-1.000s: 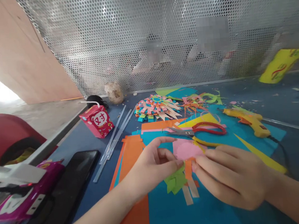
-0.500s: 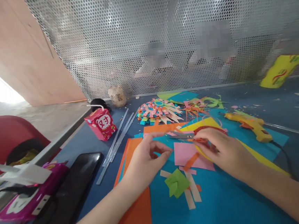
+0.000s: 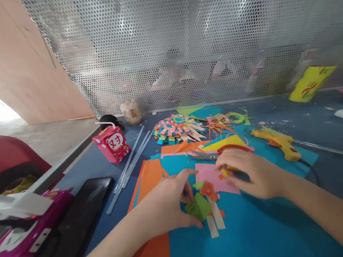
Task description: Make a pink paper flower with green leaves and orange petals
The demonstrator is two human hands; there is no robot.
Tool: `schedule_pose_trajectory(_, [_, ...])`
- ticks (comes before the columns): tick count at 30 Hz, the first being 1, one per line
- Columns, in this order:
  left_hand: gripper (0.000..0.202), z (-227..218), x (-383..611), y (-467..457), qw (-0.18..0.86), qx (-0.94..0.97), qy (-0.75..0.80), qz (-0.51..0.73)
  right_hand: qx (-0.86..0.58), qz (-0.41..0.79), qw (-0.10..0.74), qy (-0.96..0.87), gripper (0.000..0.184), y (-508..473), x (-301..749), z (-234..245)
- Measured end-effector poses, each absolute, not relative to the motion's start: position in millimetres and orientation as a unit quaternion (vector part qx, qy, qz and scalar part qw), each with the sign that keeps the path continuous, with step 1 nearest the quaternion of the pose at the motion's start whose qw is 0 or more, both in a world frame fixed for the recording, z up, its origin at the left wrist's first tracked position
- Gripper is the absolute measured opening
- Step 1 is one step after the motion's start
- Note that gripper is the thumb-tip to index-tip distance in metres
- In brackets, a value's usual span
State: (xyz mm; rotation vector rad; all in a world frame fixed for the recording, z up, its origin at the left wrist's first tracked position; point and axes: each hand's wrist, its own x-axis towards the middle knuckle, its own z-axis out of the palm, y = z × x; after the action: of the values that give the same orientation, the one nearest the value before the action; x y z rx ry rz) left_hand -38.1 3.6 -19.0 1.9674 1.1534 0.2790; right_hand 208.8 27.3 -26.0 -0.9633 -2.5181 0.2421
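My left hand [image 3: 174, 202] is over the front of the blue sheet [image 3: 252, 229], thumb and fingers apart around a folded green paper piece [image 3: 200, 206]. Whether it touches the piece I cannot tell. Cream paper strips [image 3: 217, 214] and a bent orange strip [image 3: 209, 190] lie beside the green piece. With its fingers parted, my right hand [image 3: 250, 171] is above the right side of a pink paper piece [image 3: 205, 175]. Just beyond that hand, red-handled scissors [image 3: 205, 155] lie on the papers, their handles partly covered by it.
A layered paper rosette [image 3: 179, 128] and paper scraps [image 3: 219, 123] lie farther back. A yellow glue gun [image 3: 277, 143] is on the right. Clear glue sticks [image 3: 129, 168], a red drink box [image 3: 112, 145] and a black phone [image 3: 88, 203] are on the left. Perforated metal [image 3: 152, 46] stands behind.
My right hand has let go of the scissors, which now lie on the papers. My left hand has moved down and right to the green piece. The orange strip now lies bent beside it.
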Motion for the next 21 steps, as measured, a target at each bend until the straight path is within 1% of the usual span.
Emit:
schedule_pose_trajectory(2, [0.080, -20, -38, 5, 0.411, 0.781, 0.458, 0.107, -0.395, 0.070, 0.244, -0.883, 0.017, 34, 215, -28])
schedule_pose_trajectory(4, [0.074, -21, -39, 7, 0.417, 0.780, 0.454, 0.107, -0.428, 0.051, 0.249, -0.867, 0.015, 40, 218, -30])
schedule_pose_trajectory(6, [0.069, -23, -40, 8, 0.421, 0.776, 0.457, 0.107, -0.441, 0.040, 0.239, -0.864, 0.013, 43, 218, -31])
schedule_pose_trajectory(8, [0.068, -24, -41, 10, 0.427, 0.770, 0.462, 0.103, -0.450, 0.033, 0.234, -0.861, 0.011, 45, 217, -32])
schedule_pose_trajectory(11, [0.068, -23, -42, 12, 0.430, 0.763, 0.470, 0.112, -0.465, 0.027, 0.247, -0.850, 0.011, 48, 220, -34])
schedule_pose_trajectory(13, [0.062, -21, -41, 14, 0.425, 0.757, 0.477, 0.137, -0.469, 0.021, 0.262, -0.843, 0.013, 50, 224, -35])
schedule_pose_trajectory(17, [0.051, -17, -40, 20, 0.377, 0.742, 0.516, 0.201, -0.425, 0.007, 0.278, -0.861, 0.011, 46, 218, -36])
schedule_pose_trajectory(21, [0.047, -22, -42, 26, 0.314, 0.745, 0.531, 0.253, -0.298, 0.026, 0.252, -0.920, 0.007, 25, 191, -35])
